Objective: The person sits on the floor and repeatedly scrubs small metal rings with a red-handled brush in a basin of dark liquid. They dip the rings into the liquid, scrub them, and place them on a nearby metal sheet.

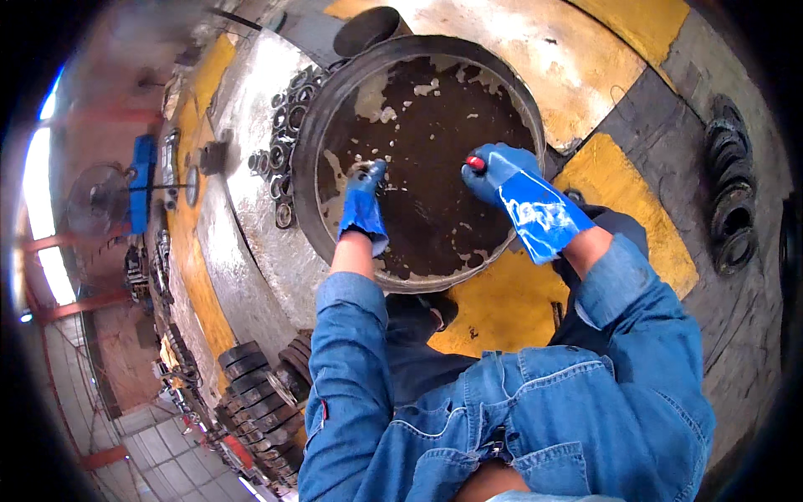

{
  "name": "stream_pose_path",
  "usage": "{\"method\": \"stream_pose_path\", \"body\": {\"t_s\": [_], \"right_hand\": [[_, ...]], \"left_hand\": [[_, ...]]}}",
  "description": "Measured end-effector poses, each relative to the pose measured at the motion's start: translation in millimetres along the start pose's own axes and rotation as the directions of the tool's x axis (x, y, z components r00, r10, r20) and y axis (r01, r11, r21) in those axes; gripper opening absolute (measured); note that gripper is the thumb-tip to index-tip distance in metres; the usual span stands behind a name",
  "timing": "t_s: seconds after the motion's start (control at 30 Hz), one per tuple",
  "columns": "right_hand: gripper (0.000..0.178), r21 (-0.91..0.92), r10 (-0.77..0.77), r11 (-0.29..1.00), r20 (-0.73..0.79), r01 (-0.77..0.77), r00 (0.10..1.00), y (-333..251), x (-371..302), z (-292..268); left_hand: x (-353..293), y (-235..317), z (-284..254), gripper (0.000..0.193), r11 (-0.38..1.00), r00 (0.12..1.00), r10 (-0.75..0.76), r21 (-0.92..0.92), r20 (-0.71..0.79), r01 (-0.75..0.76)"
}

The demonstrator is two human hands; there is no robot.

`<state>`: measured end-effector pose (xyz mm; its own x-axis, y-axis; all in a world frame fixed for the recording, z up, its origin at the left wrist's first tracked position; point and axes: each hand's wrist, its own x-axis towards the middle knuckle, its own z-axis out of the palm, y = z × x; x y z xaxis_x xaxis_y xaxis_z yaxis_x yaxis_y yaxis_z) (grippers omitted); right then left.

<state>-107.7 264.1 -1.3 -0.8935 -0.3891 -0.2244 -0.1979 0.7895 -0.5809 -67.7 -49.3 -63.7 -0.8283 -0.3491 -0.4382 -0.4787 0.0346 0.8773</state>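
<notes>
A large round metal tub (306,167) stands in front of me, holding dark brown liquid (435,151) with patches of pale foam. Both my hands wear blue gloves wetted with suds. My right hand (500,167) is closed in a fist over the tub's right side, around a red handle (475,163) whose end pokes out by the thumb. The rest of that tool is hidden. Over the left part of the liquid, my left hand (368,177) has its fingers curled in near some foam. What they hold, if anything, I cannot make out.
Metal rings (294,117) lie clustered beside the tub's left rim. Behind it is an open cylinder (368,32). A row of dark rings (733,192) lies at far right. Stacked dark discs (251,376) stand lower left; a fan (99,199) is farther left.
</notes>
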Motion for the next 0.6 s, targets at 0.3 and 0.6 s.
{"method": "stream_pose_path", "body": {"t_s": [0.3, 0.6], "right_hand": [[0.021, 0.056, -0.131, 0.99, 0.02, 0.13, 0.991, 3, -14, 3], [0.02, 0.014, -0.141, 0.99, 0.044, 0.141, 0.989, 3, -19, -2]], "left_hand": [[93, 11, 14, 0.059, 0.982, 0.952, -0.183, -0.012, -0.246, 0.186], [103, 50, 69, 0.066, 0.913, 1.0, -0.027, 0.407, 0.007, 0.022]]}}
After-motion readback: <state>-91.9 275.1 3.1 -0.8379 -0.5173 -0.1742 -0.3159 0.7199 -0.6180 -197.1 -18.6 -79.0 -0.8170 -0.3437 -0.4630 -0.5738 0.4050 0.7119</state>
